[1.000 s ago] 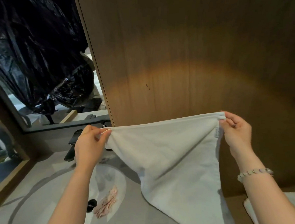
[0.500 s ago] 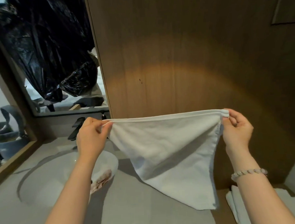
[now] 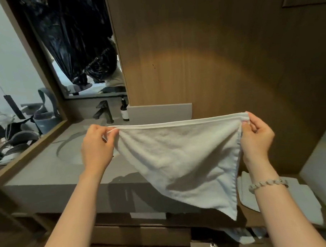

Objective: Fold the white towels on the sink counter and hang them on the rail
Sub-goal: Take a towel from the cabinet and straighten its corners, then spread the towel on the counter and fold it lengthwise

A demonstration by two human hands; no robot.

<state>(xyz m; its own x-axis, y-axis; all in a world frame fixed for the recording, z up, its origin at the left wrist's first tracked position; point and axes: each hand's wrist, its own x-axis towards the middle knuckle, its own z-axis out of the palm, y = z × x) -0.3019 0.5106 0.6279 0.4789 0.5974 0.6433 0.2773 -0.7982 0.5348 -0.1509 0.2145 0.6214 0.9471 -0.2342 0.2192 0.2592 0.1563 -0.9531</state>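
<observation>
A white towel (image 3: 180, 160) hangs in the air above the grey sink counter (image 3: 54, 173), its top edge stretched level between both hands. My left hand (image 3: 96, 145) pinches the top left corner. My right hand (image 3: 256, 136) pinches the top right corner. The cloth falls to a point at the lower right, over the counter's front edge. More white towels (image 3: 301, 197) lie on a lower wooden surface at the right, partly hidden by my right forearm. I see no rail.
A dark tap (image 3: 103, 112) and a brown bottle (image 3: 124, 111) stand at the back of the counter beside the round basin (image 3: 70, 151). A mirror (image 3: 76, 48) reflects a black plastic bag. A wooden wall panel (image 3: 211, 61) rises straight ahead. Drawers sit below the counter.
The view has pulled back and tilted down, showing the counter's front edge and drawers. Both hands keep their pinch on the towel's corners, and the top edge stays taut.
</observation>
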